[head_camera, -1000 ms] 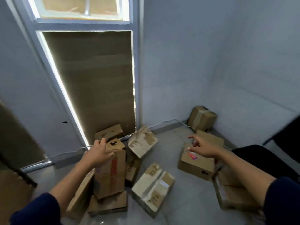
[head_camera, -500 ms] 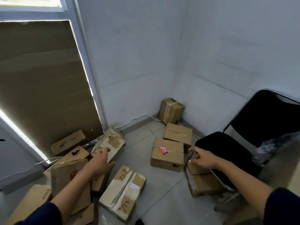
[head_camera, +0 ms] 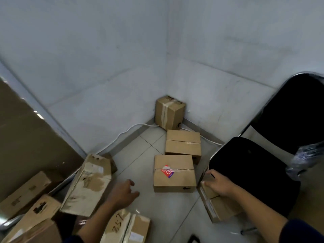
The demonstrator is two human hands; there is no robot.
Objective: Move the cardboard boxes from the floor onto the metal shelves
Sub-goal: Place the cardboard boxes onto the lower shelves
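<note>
- The white walls (head_camera: 108,64) meet in a corner at the far end, and the grey tiled floor (head_camera: 140,155) runs up to them.
- A brown panel (head_camera: 26,137) fills the left edge, with a pale frame along it.
- A black chair (head_camera: 259,172) stands at the right, its seat facing the floor space and clear plastic wrap (head_camera: 305,158) bunched on its right side.
- A heap of cardboard boxes (head_camera: 35,207) lies at lower left; one worn box (head_camera: 87,185) leans tilted against the others.
- A box marked 357 (head_camera: 122,227) lies on the floor at the bottom edge, under the left forearm.
- A box with a red sticker (head_camera: 174,172) sits flat in the middle of the floor, with a taped box (head_camera: 183,144) just behind it, touching or nearly so.
- A taller box (head_camera: 169,113) stands upright in the corner, against both walls.
- A box by the chair (head_camera: 215,206) lies tilted on the floor against the seat's front edge.
- A white cable (head_camera: 129,130) runs along the base of the wall.
- The right hand (head_camera: 217,185) rests on the top edge of the box by the chair, fingers curled over it in a grasp.
- The left hand (head_camera: 122,193) hangs above the floor between the worn box and the sticker box, fingers loosely spread and holding nothing.
</note>
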